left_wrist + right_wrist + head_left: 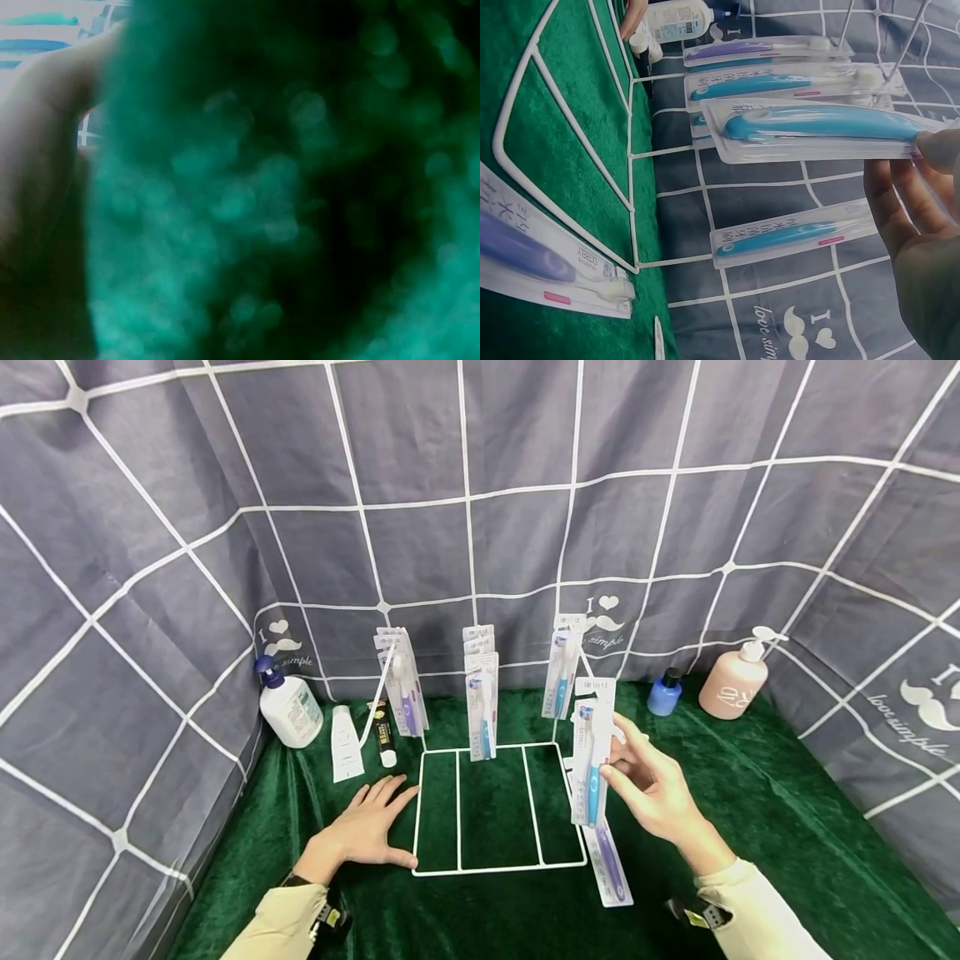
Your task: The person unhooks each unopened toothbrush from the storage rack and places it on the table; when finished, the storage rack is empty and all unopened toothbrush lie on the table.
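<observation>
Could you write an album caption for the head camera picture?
Right hand holding a packaged blue toothbrush at a white wire rack hung with more, left hand on green cloth.

A person's left grip [41,142], only partly in frame, lies along the left edge of a green cloth [262,187] that fills most of the view, badly blurred; toward the cloth's upper left corner show a pale, blue-striped patch [37,31] and thin white lines [84,138].

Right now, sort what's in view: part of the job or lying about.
Likely job:
held toothbrush pack
hanging toothbrush packs
loose purple-toothbrush pack
white wire rack

Likely lying about:
white pump bottle
white tube
black tube
blue bottle
pink pump bottle
</observation>
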